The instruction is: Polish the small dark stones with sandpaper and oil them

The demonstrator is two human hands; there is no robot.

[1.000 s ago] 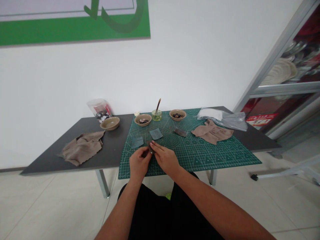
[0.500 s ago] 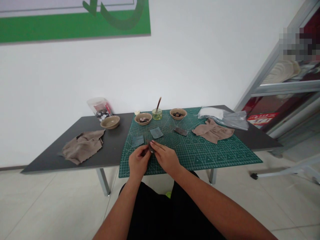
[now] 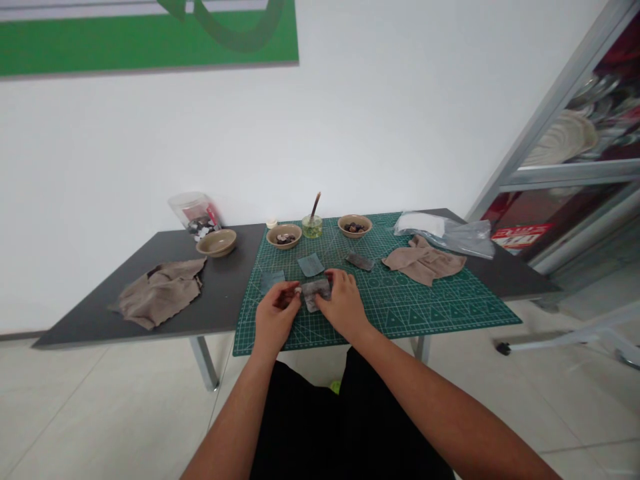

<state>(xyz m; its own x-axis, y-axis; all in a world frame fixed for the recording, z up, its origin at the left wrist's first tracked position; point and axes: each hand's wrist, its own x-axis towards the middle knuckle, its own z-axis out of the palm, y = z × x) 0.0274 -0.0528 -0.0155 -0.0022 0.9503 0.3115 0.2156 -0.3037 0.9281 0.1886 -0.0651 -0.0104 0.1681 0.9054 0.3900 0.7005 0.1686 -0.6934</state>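
Note:
My left hand is closed, pinching a small pale roundish piece between thumb and fingertips; it is too small to tell its kind. My right hand grips a worn grey piece of sandpaper, thumb on its near face. The sheet is spread just right of the small piece, over the green cutting mat. Beyond my hands lie two blue-grey sandpaper squares, one in the middle and one at the left, partly behind my left hand. A dark worn strip lies farther right.
Along the back stand a bowl of small pieces, a glass jar with a brown stick, and a bowl of dark pieces. Brown cloths lie left and right, near a plastic bag, another bowl and a tub.
The sandpaper was bunched between both hands; now it is spread out in my right hand. My hands have moved apart, and the small pale piece shows at my left fingertips.

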